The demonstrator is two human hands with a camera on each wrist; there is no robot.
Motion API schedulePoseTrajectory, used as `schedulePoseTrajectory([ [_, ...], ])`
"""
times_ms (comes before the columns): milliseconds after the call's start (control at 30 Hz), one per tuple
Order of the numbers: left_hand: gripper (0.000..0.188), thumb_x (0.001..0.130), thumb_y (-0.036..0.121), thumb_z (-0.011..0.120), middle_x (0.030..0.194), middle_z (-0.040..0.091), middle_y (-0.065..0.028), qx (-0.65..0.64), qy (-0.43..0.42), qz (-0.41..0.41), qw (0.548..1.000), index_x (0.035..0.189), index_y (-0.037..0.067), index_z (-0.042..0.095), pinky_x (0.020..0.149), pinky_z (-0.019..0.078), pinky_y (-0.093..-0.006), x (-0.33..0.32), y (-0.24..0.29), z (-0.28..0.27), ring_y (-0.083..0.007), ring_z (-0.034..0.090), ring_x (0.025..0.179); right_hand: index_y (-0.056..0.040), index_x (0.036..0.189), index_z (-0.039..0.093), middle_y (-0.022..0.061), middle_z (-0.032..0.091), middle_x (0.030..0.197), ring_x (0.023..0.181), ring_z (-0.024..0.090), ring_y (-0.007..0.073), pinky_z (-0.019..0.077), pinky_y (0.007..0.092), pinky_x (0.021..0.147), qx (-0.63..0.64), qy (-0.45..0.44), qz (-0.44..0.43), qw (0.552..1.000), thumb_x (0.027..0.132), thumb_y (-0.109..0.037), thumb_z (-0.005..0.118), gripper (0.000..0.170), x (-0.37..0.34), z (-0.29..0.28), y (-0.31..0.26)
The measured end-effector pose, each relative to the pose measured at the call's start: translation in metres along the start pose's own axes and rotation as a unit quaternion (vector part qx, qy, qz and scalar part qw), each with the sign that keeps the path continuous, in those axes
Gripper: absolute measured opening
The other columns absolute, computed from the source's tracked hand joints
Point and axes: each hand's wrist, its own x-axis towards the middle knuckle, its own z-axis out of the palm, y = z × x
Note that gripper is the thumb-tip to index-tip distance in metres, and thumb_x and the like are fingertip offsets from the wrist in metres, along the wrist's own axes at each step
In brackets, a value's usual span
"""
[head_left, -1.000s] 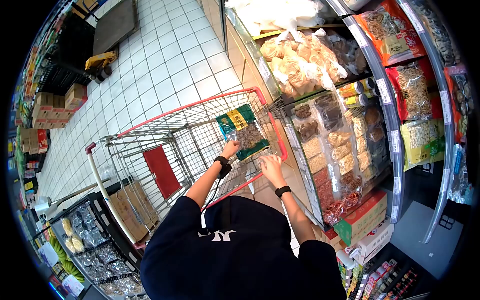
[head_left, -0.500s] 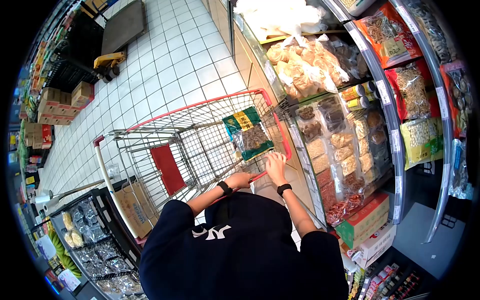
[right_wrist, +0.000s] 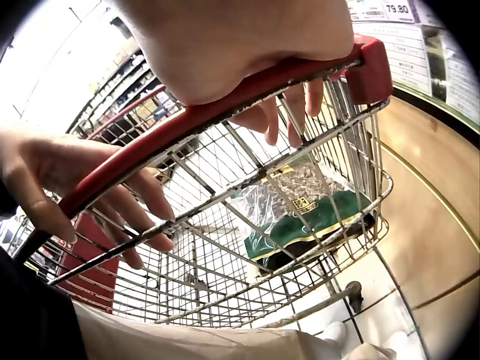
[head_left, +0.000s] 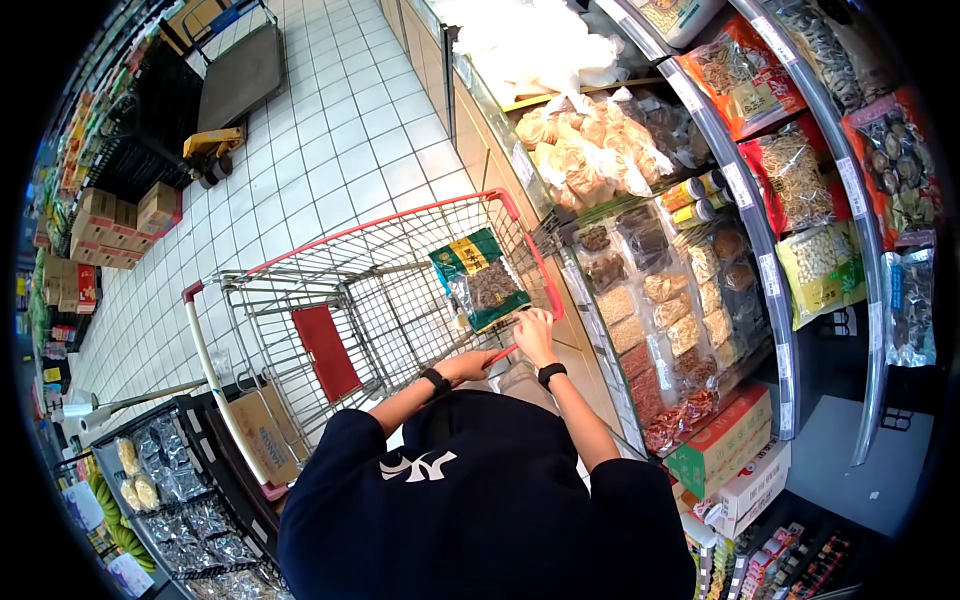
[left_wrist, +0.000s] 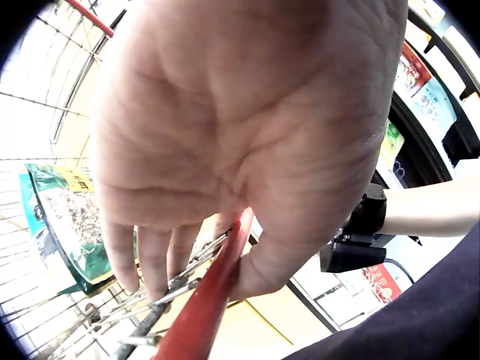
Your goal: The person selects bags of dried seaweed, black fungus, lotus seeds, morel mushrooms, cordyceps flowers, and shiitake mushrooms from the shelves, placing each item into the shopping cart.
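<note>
Left hand point(head_left: 466, 368) and right hand point(head_left: 535, 337) are gripping the silver wire cart point(head_left: 400, 290) by its rounded red rim point(right_wrist: 142, 146), even pressure probably steadying it.

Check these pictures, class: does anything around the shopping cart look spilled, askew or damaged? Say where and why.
The red rim looks worn: pale, chipped-looking patches mark its lower edge. The green bag lies aslant in the cart, with no spill visible.

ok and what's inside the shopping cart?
One green-and-yellow bag of dark dried pieces lies in the cart, at the end away from the handle; a red panel sits nearer the handle. Anything directly under the bag is covered, can't tell.
</note>
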Motion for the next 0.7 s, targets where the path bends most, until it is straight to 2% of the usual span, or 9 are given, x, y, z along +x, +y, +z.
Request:
schedulePoseTrajectory([
  [133, 0.064, 0.073, 0.004, 0.057, 0.084, 0.06, -0.014, 0.007, 0.011, 0.003, 1.0, 0.134, 0.012, 0.037, 0.069, 0.0463, -0.0408, 0.0, -0.014, 0.003, -0.0315, 0.059, 0.078, -0.0091, 0.088, 0.067, 0.0073, 0.065, 0.09, 0.099, 0.053, 0.0247, 0.0325, 0.0431, 0.093, -0.004, -0.022, 0.008, 1.0, 0.07, -0.012, 0.058, 0.02, 0.005, 0.003, -0.004],
  [200, 0.055, 0.073, 0.007, 0.057, 0.09, 0.061, -0.0214, -0.026, 0.011, -0.031, 0.999, 0.125, 0.01, 0.042, 0.075, 0.0453, -0.0457, -0.003, -0.014, -0.001, -0.0398, 0.059, 0.086, -0.009, 0.088, 0.067, 0.0073, 0.066, 0.09, 0.099, 0.053, 0.0245, 0.0321, 0.043, 0.093, -0.001, -0.027, 0.01, 1.0, 0.07, -0.013, 0.059, 0.02, 0.007, 0.005, -0.006],
  [333, 0.05, 0.073, 0.006, 0.056, 0.088, 0.061, -0.021, -0.013, 0.011, -0.021, 1.0, 0.12, 0.01, 0.043, 0.073, 0.0453, -0.0466, -0.005, -0.019, -0.006, -0.0404, 0.059, 0.084, -0.009, 0.088, 0.067, 0.0087, 0.065, 0.088, 0.101, 0.052, 0.0258, 0.0325, 0.0426, 0.093, 0.023, -0.03, 0.018, 0.999, 0.071, -0.014, 0.059, 0.019, 0.012, 0.008, -0.008],
  [400, 0.047, 0.073, 0.006, 0.055, 0.085, 0.061, -0.0207, 0.035, 0.04, -0.015, 0.998, 0.118, 0.01, 0.043, 0.071, 0.0452, -0.0475, -0.007, -0.02, -0.007, -0.0405, 0.059, 0.082, -0.0088, 0.087, 0.067, 0.0098, 0.065, 0.087, 0.101, 0.052, 0.0268, 0.0339, 0.0426, 0.092, 0.027, -0.017, 0.009, 0.999, 0.071, -0.014, 0.058, 0.018, 0.015, 0.006, -0.01],
  [467, 0.046, 0.073, 0.006, 0.054, 0.084, 0.061, -0.0208, 0.05, 0.055, -0.012, 0.997, 0.117, 0.01, 0.044, 0.07, 0.0452, -0.0476, -0.012, -0.02, -0.01, -0.0404, 0.059, 0.081, -0.0098, 0.09, 0.067, 0.0107, 0.065, 0.09, 0.107, 0.05, 0.0283, 0.033, 0.0421, 0.095, 0.11, -0.038, 0.007, 0.993, 0.071, -0.013, 0.058, 0.021, 0.02, 0.001, -0.012],
  [500, 0.045, 0.072, 0.006, 0.054, 0.084, 0.061, -0.0208, 0.063, 0.072, -0.007, 0.995, 0.117, 0.01, 0.044, 0.07, 0.0453, -0.0476, -0.013, -0.018, -0.014, -0.0402, 0.059, 0.08, -0.0098, 0.09, 0.067, 0.0107, 0.065, 0.09, 0.107, 0.05, 0.0283, 0.033, 0.0421, 0.095, 0.108, -0.035, 0.006, 0.994, 0.071, -0.013, 0.058, 0.021, 0.021, 0.001, -0.011],
  [633, 0.049, 0.072, 0.005, 0.054, 0.085, 0.062, -0.0186, 0.07, 0.073, 0.002, 0.995, 0.12, 0.012, 0.046, 0.071, 0.0459, -0.046, -0.015, -0.016, -0.03, -0.0389, 0.06, 0.084, -0.0103, 0.094, 0.067, 0.0121, 0.064, 0.095, 0.113, 0.047, 0.0308, 0.0318, 0.0432, 0.1, 0.135, -0.053, 0.005, 0.989, 0.07, -0.012, 0.059, 0.025, 0.031, 0.003, -0.013],
  [700, 0.051, 0.072, 0.005, 0.053, 0.088, 0.062, -0.0179, 0.084, 0.074, -0.023, 0.993, 0.122, 0.013, 0.046, 0.072, 0.0463, -0.046, -0.014, -0.019, -0.034, -0.0387, 0.06, 0.087, -0.0105, 0.093, 0.067, 0.0137, 0.063, 0.096, 0.112, 0.048, 0.031, 0.0324, 0.0436, 0.1, 0.134, -0.058, 0.008, 0.989, 0.069, -0.012, 0.06, 0.025, 0.038, 0.006, -0.015],
])
